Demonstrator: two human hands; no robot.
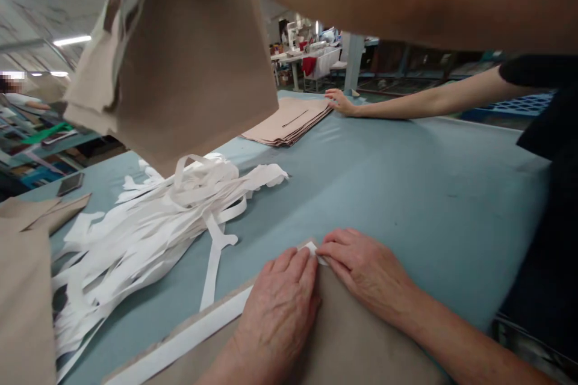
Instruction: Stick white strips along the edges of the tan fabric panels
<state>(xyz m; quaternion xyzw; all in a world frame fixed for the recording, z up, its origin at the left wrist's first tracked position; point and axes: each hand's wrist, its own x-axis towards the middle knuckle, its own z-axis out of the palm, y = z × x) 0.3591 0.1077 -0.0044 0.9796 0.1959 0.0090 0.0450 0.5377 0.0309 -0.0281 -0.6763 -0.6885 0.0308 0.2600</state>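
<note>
A tan fabric piece (352, 343) lies on the blue-grey table (406, 192) at the near edge, with a white strip (180, 340) along its left side. My left hand (280, 307) lies flat on the fabric, fingers stretched toward the strip's end. My right hand (361, 274) rests beside it, fingers flat, the tips pressing the white strip's end (313, 248) at the fabric's corner. Neither hand grips anything.
A heap of white strips (149, 222) lies to the left. Tan fabric (180, 54) hangs overhead, close to the camera. A stack of tan pieces (289, 120) sits at the far side, where another person's hand (338, 101) rests. A phone (70, 183) lies far left.
</note>
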